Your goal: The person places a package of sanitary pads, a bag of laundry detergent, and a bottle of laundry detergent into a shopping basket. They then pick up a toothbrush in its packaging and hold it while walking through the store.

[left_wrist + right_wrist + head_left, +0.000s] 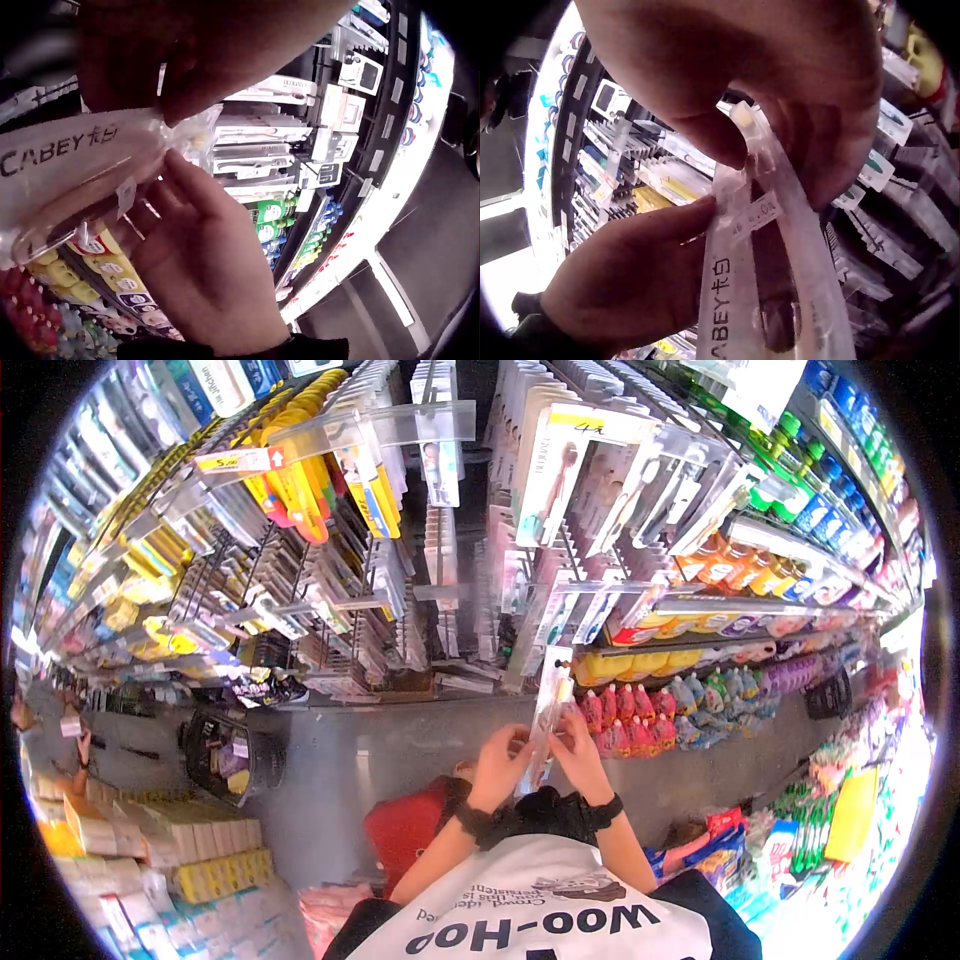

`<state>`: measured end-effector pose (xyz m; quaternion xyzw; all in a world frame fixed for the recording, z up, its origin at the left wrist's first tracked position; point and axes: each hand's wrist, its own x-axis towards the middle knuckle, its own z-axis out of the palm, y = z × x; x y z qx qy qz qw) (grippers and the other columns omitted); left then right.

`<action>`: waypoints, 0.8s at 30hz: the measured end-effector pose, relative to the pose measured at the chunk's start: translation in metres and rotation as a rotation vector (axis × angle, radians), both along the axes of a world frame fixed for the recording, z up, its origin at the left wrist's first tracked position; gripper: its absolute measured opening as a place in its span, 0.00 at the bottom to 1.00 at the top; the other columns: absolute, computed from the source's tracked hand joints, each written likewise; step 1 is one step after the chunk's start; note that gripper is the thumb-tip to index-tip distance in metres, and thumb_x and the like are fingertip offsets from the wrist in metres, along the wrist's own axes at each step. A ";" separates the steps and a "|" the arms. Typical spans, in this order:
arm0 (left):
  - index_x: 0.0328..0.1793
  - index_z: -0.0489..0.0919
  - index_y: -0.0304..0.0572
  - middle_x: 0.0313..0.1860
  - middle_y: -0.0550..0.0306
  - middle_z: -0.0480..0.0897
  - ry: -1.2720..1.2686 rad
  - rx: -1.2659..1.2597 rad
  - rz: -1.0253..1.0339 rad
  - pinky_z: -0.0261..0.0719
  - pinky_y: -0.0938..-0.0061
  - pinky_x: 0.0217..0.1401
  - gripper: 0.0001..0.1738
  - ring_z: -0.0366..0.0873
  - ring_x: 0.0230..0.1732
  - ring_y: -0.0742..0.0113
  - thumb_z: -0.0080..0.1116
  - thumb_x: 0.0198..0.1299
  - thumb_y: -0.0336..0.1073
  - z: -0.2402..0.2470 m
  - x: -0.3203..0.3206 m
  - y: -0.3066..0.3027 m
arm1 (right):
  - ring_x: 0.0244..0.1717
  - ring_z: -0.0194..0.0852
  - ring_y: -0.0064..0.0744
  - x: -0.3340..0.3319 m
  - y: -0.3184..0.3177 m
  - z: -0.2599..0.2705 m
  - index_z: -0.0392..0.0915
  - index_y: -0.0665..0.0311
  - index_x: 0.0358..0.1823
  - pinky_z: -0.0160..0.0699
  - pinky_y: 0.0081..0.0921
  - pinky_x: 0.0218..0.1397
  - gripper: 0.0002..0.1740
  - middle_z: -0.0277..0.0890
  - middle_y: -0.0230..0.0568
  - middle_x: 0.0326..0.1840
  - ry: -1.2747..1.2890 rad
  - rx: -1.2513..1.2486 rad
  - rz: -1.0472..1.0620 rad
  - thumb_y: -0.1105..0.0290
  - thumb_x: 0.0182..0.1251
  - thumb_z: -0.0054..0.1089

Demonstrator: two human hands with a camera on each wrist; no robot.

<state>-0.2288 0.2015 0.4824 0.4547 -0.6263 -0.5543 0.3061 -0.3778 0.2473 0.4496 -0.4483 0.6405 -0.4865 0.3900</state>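
Note:
A narrow clear plastic package [552, 695] marked CABEY stands up in front of the chest, with a long brownish item showing inside. My left hand [500, 768] pinches its near end from the left. From the right, my right hand [580, 752] grips the same end between thumb and fingers. In the right wrist view a small white price sticker [756, 215] shows on the package [718, 300]. The left wrist view has the package [67, 154] lying across, both hands' fingertips close together at its end.
Hanging racks of packaged brushes [560, 475] rise ahead. Pink bottles [630, 720] line a low shelf at right. On the floor at left stands a black basket [235, 755] with items inside. Stacked boxes [200, 830] sit at lower left, and a red object [410, 825] lies beside the left forearm.

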 end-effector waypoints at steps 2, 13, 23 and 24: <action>0.43 0.73 0.36 0.35 0.52 0.78 0.027 0.028 0.034 0.73 0.75 0.38 0.12 0.76 0.34 0.68 0.54 0.54 0.33 -0.010 -0.015 0.018 | 0.45 0.72 0.35 -0.017 0.013 -0.003 0.60 0.70 0.54 0.70 0.27 0.45 0.25 0.71 0.50 0.46 0.086 0.013 -0.007 0.69 0.57 0.55; 0.44 0.73 0.34 0.34 0.53 0.78 -0.002 0.048 0.317 0.73 0.78 0.37 0.12 0.76 0.34 0.69 0.55 0.53 0.30 -0.003 -0.034 0.096 | 0.45 0.73 0.36 -0.038 0.035 0.007 0.60 0.70 0.54 0.71 0.27 0.44 0.24 0.72 0.49 0.45 0.020 0.053 0.380 0.70 0.58 0.54; 0.42 0.74 0.34 0.33 0.54 0.77 -0.015 -0.066 0.493 0.73 0.77 0.36 0.11 0.76 0.32 0.70 0.55 0.53 0.29 -0.004 -0.016 0.115 | 0.43 0.75 0.41 -0.011 0.031 0.004 0.60 0.67 0.54 0.71 0.31 0.45 0.22 0.74 0.51 0.42 0.093 -0.012 0.536 0.69 0.59 0.51; 0.42 0.74 0.34 0.33 0.54 0.77 -0.006 -0.071 0.498 0.73 0.77 0.36 0.11 0.76 0.32 0.70 0.55 0.53 0.29 -0.002 -0.014 0.114 | 0.43 0.75 0.41 -0.008 0.030 0.005 0.60 0.67 0.54 0.71 0.31 0.45 0.22 0.74 0.51 0.42 0.103 -0.016 0.541 0.69 0.59 0.51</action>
